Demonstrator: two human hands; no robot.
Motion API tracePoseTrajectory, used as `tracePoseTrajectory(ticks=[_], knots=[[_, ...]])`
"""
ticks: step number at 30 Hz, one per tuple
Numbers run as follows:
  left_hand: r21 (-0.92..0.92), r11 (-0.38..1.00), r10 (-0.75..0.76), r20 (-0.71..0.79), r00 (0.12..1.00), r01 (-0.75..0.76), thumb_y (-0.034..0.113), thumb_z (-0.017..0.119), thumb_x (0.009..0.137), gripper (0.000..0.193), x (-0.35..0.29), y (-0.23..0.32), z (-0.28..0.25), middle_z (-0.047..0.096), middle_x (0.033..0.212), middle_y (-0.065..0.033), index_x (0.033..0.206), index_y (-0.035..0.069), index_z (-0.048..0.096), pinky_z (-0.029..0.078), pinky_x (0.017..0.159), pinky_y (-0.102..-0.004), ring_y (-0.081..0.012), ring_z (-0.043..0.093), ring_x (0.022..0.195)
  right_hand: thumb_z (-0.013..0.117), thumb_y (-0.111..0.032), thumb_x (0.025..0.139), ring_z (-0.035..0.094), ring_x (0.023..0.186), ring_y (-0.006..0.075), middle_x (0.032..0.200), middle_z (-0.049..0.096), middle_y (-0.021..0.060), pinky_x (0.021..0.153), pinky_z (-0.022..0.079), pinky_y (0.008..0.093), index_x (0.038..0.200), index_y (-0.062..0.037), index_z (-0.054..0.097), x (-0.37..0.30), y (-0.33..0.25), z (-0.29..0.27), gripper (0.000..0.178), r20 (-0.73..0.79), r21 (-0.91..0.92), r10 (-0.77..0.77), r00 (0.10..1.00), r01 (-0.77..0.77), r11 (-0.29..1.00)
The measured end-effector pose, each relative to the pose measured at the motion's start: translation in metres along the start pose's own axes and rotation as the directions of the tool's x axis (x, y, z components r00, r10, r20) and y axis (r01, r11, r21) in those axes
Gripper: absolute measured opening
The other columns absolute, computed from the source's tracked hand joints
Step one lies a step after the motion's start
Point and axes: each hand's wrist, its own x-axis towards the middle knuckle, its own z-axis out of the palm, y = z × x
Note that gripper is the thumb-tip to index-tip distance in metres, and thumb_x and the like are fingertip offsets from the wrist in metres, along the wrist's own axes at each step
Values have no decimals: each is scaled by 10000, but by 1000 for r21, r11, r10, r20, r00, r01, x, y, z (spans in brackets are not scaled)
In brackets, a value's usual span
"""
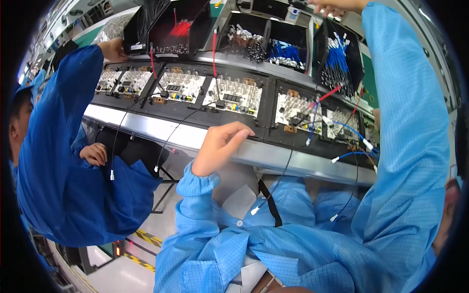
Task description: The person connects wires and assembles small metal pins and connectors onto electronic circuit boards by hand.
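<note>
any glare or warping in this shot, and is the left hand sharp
Head view: bright glare on the silver rail, which bows slightly; head view: left hand fairly sharp; head view: right sleeve looks stretched near the rim, right hand cut off by the upper edge, corners black.

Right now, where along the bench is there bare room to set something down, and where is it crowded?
The silver rail is bare between the two leftmost black cables, and between the left hand and the black cable to its right. Crowded: the rightmost circuit boards, under red wires and blue wires, and the wire-filled bins.
</note>
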Motion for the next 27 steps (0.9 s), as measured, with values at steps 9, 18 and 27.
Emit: tracePoseTrajectory(ticks=[9, 18, 27], knots=[[147, 982, 118, 8, 993, -117, 133, 543, 891, 158, -5, 6, -7, 583, 653, -74, 920, 18, 647, 408, 517, -252, -111, 526, 548, 478, -226, 823, 646, 829, 219, 849, 686, 77, 735, 500, 359, 972, -92, 658, 144, -60, 126, 269, 176, -371, -588, 789, 607, 703], [175, 974, 128, 88, 988, -142, 127, 561, 874, 138, 1, 5, -10, 621, 700, -101, 922, 34, 650, 457, 532, -282, -210, 602, 577, 486, -428, 838, 632, 898, 332, 939, 669, 152, 774, 489, 416, 954, -79, 684, 168, -77, 183, 418, -105, -502, -256, 961, 171, 848], [147, 976, 151, 83, 985, -161, 134, 555, 882, 138, 0, 2, -18, 613, 694, -106, 930, 41, 646, 464, 531, -295, -226, 598, 576, 590, -442, 753, 636, 877, 350, 925, 647, 222, 752, 491, 407, 963, 25, 640, 186, -88, 183, 514, -2, -426, -243, 970, 219, 878]])
